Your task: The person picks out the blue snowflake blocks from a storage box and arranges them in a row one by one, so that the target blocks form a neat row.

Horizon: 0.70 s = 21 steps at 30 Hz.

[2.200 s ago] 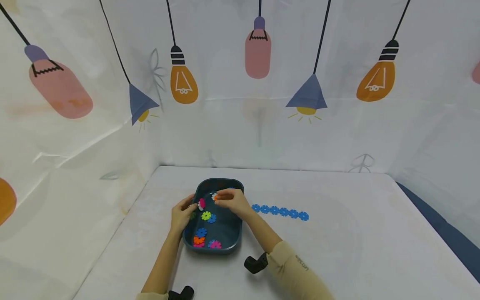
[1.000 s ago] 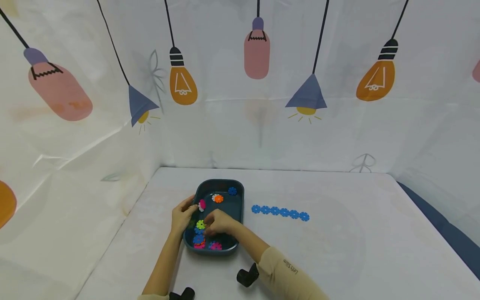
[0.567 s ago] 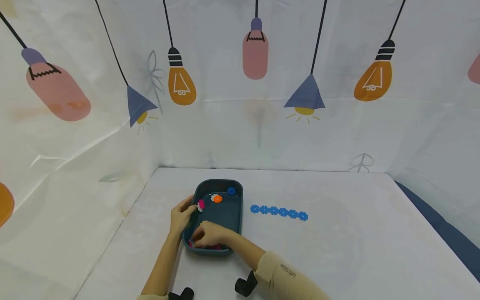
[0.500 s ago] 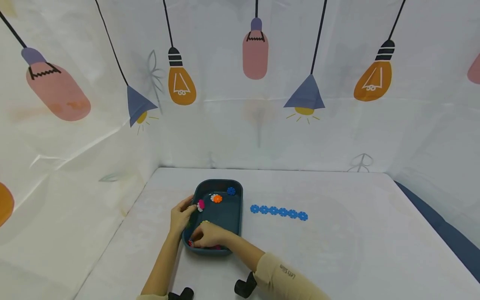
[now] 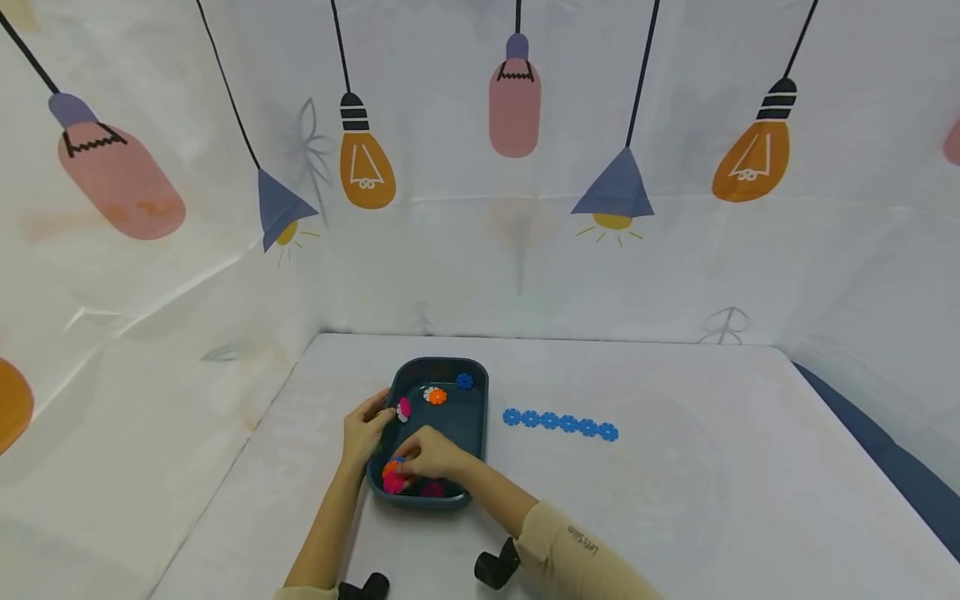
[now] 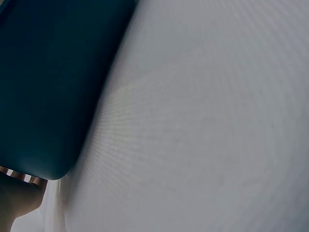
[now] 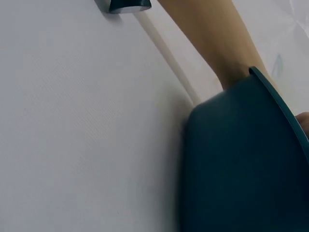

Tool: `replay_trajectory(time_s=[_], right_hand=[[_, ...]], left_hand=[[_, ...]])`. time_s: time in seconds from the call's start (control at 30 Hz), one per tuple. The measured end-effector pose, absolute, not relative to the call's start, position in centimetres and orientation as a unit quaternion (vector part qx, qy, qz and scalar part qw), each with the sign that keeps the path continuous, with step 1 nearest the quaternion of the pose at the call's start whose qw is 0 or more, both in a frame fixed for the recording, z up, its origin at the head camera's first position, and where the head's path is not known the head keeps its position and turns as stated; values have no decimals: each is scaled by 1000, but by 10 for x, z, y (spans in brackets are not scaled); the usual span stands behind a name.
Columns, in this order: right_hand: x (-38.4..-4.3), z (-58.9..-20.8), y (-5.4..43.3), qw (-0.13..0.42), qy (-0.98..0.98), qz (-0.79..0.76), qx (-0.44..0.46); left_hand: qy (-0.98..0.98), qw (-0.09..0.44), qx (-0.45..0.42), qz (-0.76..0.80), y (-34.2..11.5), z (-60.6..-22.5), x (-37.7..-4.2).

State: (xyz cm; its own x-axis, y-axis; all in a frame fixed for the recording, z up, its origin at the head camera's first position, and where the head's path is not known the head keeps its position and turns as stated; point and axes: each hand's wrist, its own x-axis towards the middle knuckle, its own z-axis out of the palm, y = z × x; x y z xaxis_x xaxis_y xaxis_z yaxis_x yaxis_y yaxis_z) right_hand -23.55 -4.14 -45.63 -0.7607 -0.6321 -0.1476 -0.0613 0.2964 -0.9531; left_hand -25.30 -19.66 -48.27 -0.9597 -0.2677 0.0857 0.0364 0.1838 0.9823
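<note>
The floor of the dark teal tray [image 5: 453,429] is partly covered by the right hand [image 5: 432,457], so the fingertips and the near left part of the tray are hard to make out. Below that hand, a dim pink flower piece [image 5: 432,489] lies in shadow near the tray's near wall. The left wrist view shows mostly the tray's outer side, with a hand cut off at the lower corner; the right wrist view has the tray's outside and a forearm [image 7: 217,38], plus a sliver of skin at the frame edge, too little to place. The left hand [image 5: 365,427] grips the tray's left rim, thumb over the edge and fingers outside. The right hand, inside the tray, has its fingers curled and seems to pinch a cluster of flower pieces [image 5: 392,477], pink and orange with a bit of blue, by the near left corner. Farther back in the tray sit a pink-and-white pair [image 5: 404,408] beside the left thumb, an orange-and-white pair [image 5: 437,396] and a blue flower piece [image 5: 465,381]. A chain of six blue flower pieces [image 5: 560,422] lies on the white table [image 5: 705,467], right of the tray. Small dark lettering on the beige right sleeve [image 5: 581,554] looks like "LetsSlim", though blurred.
</note>
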Motion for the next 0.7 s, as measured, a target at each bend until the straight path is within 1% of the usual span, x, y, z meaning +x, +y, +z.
replay_trajectory(time_s=[0.07,0.2,0.3,0.47,0.7], right_hand=[[-241,-456,-38,240,757,-574,-201],[-251,-455,-30,175,759,-608,-152],[-256,-454,-25,142,760,-622,-120],[-260,-455,-23,142,740,-653,-83],[-262,-454,-22,139,691,-707,-56]], left_hand=[[-760,120,75,-634,-196,-483,-254],[-764,127,69,-629,-195,-483,-253],[-766,131,65,-626,-195,-483,-252],[-762,128,63,-631,-194,-481,-252],[-767,123,71,-625,-195,-481,-251]])
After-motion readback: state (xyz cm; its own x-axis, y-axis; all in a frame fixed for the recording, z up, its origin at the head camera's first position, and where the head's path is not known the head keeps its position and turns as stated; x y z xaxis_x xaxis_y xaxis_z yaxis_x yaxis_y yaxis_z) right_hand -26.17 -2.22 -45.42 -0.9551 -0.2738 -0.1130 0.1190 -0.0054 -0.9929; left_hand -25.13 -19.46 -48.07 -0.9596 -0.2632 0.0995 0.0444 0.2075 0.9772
